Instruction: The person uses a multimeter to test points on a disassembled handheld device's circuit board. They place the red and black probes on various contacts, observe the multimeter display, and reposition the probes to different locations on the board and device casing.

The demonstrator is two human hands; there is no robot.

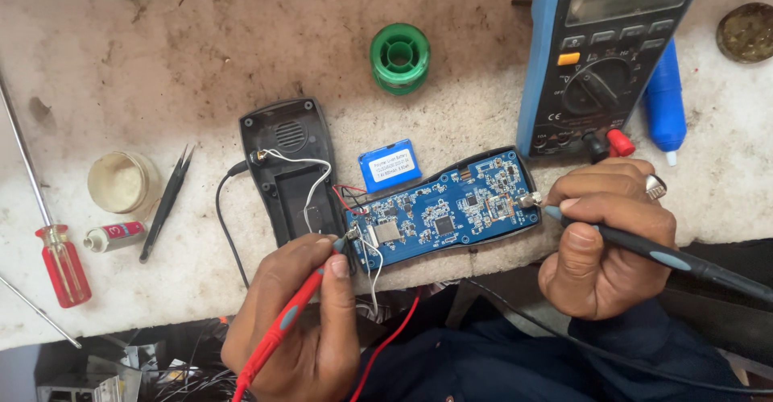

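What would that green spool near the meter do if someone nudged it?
The green spool seems to stand on one flat end, its hollow core facing up, so a light nudge would probably slide it over the rough worktop. Knocked onto its side, its round shape would likely let it roll. It looks small, probably easy to lift.

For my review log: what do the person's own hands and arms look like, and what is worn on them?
Both hands are bare, without gloves. The right hand wears a silver-coloured ring on one finger. The left hand shows no ring or watch. No sleeve is clearly visible at either wrist.
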